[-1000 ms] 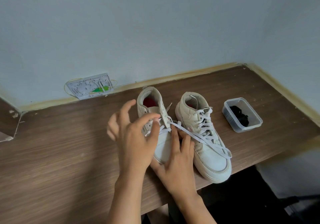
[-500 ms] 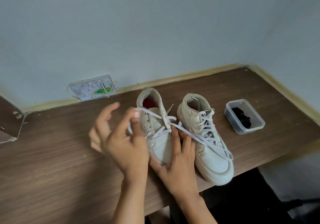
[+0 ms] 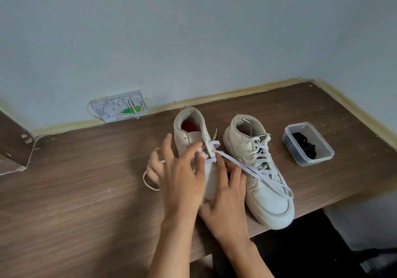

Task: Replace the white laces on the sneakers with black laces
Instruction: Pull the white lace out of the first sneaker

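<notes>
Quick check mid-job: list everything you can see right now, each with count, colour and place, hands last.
sneakers: two, white, side by side mid-table, toes toward the person.
white laces: one still threaded in the right sneaker; one partly pulled from the left sneaker, its loose end trailing across the right one.
black laces: a black bundle, count unclear, inside the container.
container: one, clear plastic, right of the sneakers.
wall plate: one, white, low on the wall.
table: one, brown wood.
left hand: pinches the loosened lace.
right hand: fingers rest on the left sneaker.
</notes>
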Tool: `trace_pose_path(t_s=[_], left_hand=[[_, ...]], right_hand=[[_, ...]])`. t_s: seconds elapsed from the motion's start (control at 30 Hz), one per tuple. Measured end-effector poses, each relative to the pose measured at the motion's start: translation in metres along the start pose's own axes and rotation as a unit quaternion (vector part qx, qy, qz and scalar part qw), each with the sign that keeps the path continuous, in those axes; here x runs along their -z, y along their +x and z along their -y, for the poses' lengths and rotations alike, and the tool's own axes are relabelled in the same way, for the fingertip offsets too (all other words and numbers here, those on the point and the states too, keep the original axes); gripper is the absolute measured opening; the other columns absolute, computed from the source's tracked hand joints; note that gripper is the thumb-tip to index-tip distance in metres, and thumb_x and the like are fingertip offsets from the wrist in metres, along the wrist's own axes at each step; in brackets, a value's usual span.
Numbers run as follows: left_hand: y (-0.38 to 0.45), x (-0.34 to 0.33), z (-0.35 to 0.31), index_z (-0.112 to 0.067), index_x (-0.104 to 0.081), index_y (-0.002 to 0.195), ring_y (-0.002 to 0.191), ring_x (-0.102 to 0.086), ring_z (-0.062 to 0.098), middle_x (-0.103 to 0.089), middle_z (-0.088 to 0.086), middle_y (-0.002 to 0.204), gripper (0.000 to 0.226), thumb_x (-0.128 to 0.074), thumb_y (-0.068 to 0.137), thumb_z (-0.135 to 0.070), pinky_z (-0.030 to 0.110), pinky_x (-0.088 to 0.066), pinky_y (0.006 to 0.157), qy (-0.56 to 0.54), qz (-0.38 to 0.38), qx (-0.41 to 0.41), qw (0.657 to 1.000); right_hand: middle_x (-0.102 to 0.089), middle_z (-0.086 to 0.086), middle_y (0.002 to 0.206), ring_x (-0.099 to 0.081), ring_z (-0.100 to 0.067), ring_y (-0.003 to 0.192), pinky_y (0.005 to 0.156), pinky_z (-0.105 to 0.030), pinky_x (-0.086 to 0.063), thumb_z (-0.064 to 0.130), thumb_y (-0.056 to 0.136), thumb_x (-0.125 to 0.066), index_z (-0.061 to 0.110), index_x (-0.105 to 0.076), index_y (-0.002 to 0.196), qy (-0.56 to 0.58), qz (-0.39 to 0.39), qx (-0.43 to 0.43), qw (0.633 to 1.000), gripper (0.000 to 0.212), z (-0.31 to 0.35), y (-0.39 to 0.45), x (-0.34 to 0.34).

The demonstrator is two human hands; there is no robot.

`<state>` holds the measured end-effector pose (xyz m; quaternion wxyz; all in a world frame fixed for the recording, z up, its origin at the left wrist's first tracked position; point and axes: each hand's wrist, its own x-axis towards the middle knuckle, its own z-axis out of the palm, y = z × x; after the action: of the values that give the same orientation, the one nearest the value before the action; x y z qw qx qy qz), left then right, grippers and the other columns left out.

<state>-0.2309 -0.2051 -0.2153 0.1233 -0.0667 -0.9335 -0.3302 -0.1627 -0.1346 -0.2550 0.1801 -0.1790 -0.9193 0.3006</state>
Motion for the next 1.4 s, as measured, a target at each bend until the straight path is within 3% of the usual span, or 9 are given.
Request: trace_pose_path(t_s=[0.1, 0.33, 0.6, 0.7, 0.83, 1.0, 1.13, 1.27, 1.4], left_hand=[[-0.003, -0.007, 0.001, -0.044, -0.070, 0.098, 0.130, -0.029, 0.033, -0.040, -0.001, 0.149, 0.012, -0.065, 0.087, -0.041, 0.051, -0.019, 0.108, 0.025, -0.005, -0.008, 1.000], [0.005, 0.004, 0.001, -0.037, -0.073, 0.081, 0.119, -0.038, 0.025, -0.055, -0.011, 0.131, 0.016, -0.075, 0.077, -0.022, 0.049, -0.027, 0.104, 0.000, -0.150, -0.032, 0.988], [0.013, 0.025, 0.005, -0.042, -0.069, 0.092, 0.113, -0.044, 0.024, -0.055, -0.012, 0.125, 0.007, -0.063, 0.089, -0.043, 0.032, -0.026, 0.100, -0.193, -0.318, 0.132, 0.919], [0.014, 0.024, 0.008, -0.043, -0.067, 0.095, 0.114, -0.039, 0.021, -0.052, -0.013, 0.129, 0.009, -0.064, 0.087, -0.045, 0.030, -0.021, 0.098, -0.212, -0.287, 0.175, 0.918], [0.013, 0.025, 0.004, -0.039, -0.067, 0.109, 0.116, -0.035, 0.015, -0.049, -0.009, 0.135, 0.025, -0.066, 0.085, -0.048, 0.027, -0.022, 0.094, -0.182, -0.228, 0.104, 0.951], [0.007, 0.012, 0.001, -0.047, -0.068, 0.102, 0.123, -0.033, 0.028, -0.045, -0.010, 0.140, 0.030, -0.072, 0.073, -0.058, 0.048, -0.033, 0.097, -0.051, -0.076, 0.039, 0.995], [0.005, 0.011, 0.003, -0.049, -0.069, 0.103, 0.124, -0.033, 0.030, -0.041, -0.008, 0.146, 0.031, -0.073, 0.072, -0.054, 0.051, -0.029, 0.103, 0.011, -0.074, -0.015, 0.997], [-0.004, -0.005, 0.001, -0.046, -0.069, 0.109, 0.131, -0.024, 0.034, -0.028, 0.000, 0.156, 0.025, -0.062, 0.086, -0.051, 0.057, -0.022, 0.109, 0.059, -0.002, -0.030, 0.998], [-0.002, -0.006, 0.001, -0.040, -0.073, 0.083, 0.128, -0.032, 0.032, -0.045, -0.001, 0.146, 0.017, -0.075, 0.079, -0.024, 0.059, -0.023, 0.107, 0.021, -0.046, -0.025, 0.998]], right_hand=[[-0.038, -0.011, 0.135, -0.037, -0.030, 0.120, 0.110, -0.036, -0.023, 0.051, 0.069, -0.050, 0.012, -0.031, 0.150, 0.008, 0.003, -0.002, 1.000, 0.092, 0.001, 0.000, 0.001], [-0.034, -0.002, 0.128, -0.037, -0.021, 0.108, 0.100, -0.038, -0.034, 0.069, 0.075, -0.053, 0.013, -0.030, 0.151, -0.007, -0.006, 0.001, 1.000, 0.097, 0.001, -0.002, 0.000], [-0.030, 0.001, 0.126, -0.034, -0.020, 0.110, 0.104, -0.030, -0.022, 0.069, 0.076, -0.060, 0.018, -0.030, 0.149, -0.019, -0.022, -0.004, 1.000, 0.094, 0.001, -0.001, -0.003], [-0.029, 0.002, 0.126, -0.034, -0.020, 0.111, 0.105, -0.030, -0.022, 0.069, 0.076, -0.060, 0.017, -0.030, 0.148, -0.017, -0.023, -0.005, 1.000, 0.094, 0.001, -0.001, -0.003], [-0.029, 0.002, 0.131, -0.033, -0.020, 0.115, 0.108, -0.034, -0.026, 0.070, 0.077, -0.057, 0.018, -0.028, 0.150, -0.013, -0.014, -0.008, 1.000, 0.094, 0.003, 0.000, -0.002], [-0.033, -0.001, 0.131, -0.036, -0.021, 0.112, 0.104, -0.036, -0.030, 0.072, 0.076, -0.055, 0.016, -0.028, 0.150, -0.012, -0.012, -0.007, 1.000, 0.097, 0.004, -0.001, -0.001], [-0.037, -0.005, 0.131, -0.036, -0.022, 0.111, 0.102, -0.036, -0.030, 0.070, 0.075, -0.051, 0.012, -0.032, 0.149, -0.004, -0.012, -0.006, 1.000, 0.096, 0.004, 0.000, -0.001], [-0.041, -0.010, 0.131, -0.035, -0.025, 0.115, 0.107, -0.036, -0.027, 0.050, 0.072, -0.050, 0.009, -0.035, 0.147, 0.006, -0.020, 0.003, 1.000, 0.088, 0.002, -0.001, -0.001], [-0.042, -0.011, 0.131, -0.034, -0.025, 0.115, 0.105, -0.024, -0.017, 0.048, 0.070, -0.049, 0.008, -0.035, 0.148, 0.014, -0.018, 0.004, 1.000, 0.089, 0.002, -0.001, 0.000]])
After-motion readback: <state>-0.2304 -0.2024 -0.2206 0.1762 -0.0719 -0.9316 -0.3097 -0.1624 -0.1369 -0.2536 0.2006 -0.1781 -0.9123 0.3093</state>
